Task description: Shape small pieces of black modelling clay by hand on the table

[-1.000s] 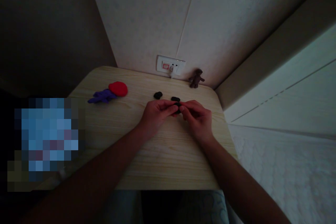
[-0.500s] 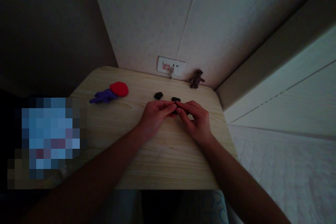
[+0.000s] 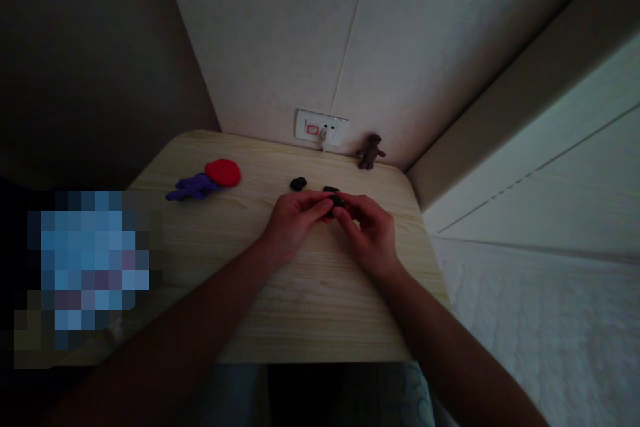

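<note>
Between my fingertips is a small black lump of modelling clay [image 3: 337,201]. My left hand [image 3: 299,217] pinches it from the left, thumb on top. From the other side, my right hand [image 3: 369,223] grips it with thumb and fingers. Just beyond the fingers lies a black clay piece [image 3: 331,189], partly hidden by them. A second black clay lump [image 3: 299,183] rests to its left on the wooden table [image 3: 310,307].
At the table's left are a flat red clay piece [image 3: 223,173] and a purple clay piece [image 3: 194,187], touching. A small brown figure [image 3: 371,151] stands by the wall at the back right, near a wall socket [image 3: 321,127]. A pixelated patch covers the left front.
More of the black clay between my fingertips shows now, and my right thumb has shifted slightly lower. The whole view has moved a little; the other pieces lie as before.
</note>
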Action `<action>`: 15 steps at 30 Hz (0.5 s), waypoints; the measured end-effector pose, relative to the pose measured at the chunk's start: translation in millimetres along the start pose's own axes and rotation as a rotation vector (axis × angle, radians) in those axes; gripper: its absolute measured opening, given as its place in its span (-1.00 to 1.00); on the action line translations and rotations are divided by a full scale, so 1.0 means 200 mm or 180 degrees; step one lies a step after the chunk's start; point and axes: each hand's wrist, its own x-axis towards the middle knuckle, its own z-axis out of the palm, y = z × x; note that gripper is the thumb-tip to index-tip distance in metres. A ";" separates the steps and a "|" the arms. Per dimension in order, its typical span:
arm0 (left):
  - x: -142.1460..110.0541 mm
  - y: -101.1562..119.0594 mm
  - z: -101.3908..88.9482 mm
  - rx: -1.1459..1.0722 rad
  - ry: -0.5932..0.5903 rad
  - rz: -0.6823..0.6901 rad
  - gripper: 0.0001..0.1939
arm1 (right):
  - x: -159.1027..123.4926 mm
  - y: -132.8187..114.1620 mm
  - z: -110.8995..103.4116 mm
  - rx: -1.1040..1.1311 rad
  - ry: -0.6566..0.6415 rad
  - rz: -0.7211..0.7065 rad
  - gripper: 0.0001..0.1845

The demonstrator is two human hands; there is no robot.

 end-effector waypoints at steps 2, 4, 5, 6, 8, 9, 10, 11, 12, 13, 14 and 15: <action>0.00 0.00 0.00 0.0046 -0.0023 0.0030 -0.74 | 0.00 0.02 0.00 0.0263 -0.0026 0.0163 -0.71; 0.00 0.00 0.00 0.0088 -0.0035 0.0036 -0.74 | 0.01 0.03 0.00 0.0458 -0.0109 0.0245 -0.73; 0.00 0.00 0.00 0.0086 -0.0038 0.0034 -0.75 | 0.01 0.03 0.00 0.0549 -0.0131 0.0266 -0.75; 0.00 0.00 0.00 0.0074 -0.0033 0.0031 -0.75 | 0.02 0.02 0.00 0.0638 -0.0146 0.0291 -0.76; -0.01 0.00 -0.01 0.0040 -0.0006 0.0029 -0.75 | 0.02 0.02 0.00 0.0796 -0.0150 0.0369 -0.78; -0.01 0.00 -0.01 0.0031 0.0006 0.0034 -0.74 | 0.02 0.02 0.01 0.0864 -0.0174 0.0438 -0.78; -0.01 0.00 -0.01 0.0031 0.0016 0.0036 -0.74 | 0.02 0.01 0.01 0.0925 -0.0194 0.0505 -0.77; -0.01 0.00 0.00 0.0030 0.0025 0.0038 -0.73 | 0.02 0.01 0.01 0.0943 -0.0199 0.0565 -0.76; -0.01 0.00 0.00 0.0019 0.0033 0.0041 -0.72 | 0.01 0.01 0.01 0.0890 -0.0174 0.0588 -0.74; 0.00 0.00 0.00 -0.0005 0.0045 0.0049 -0.72 | 0.01 0.01 0.01 0.0766 -0.0117 0.0555 -0.72; 0.00 0.00 0.00 -0.0037 0.0053 0.0056 -0.71 | 0.00 0.00 0.02 0.0586 -0.0050 0.0464 -0.71; 0.00 -0.01 0.00 -0.0068 0.0056 0.0059 -0.71 | -0.01 0.00 0.01 0.0370 0.0011 0.0322 -0.69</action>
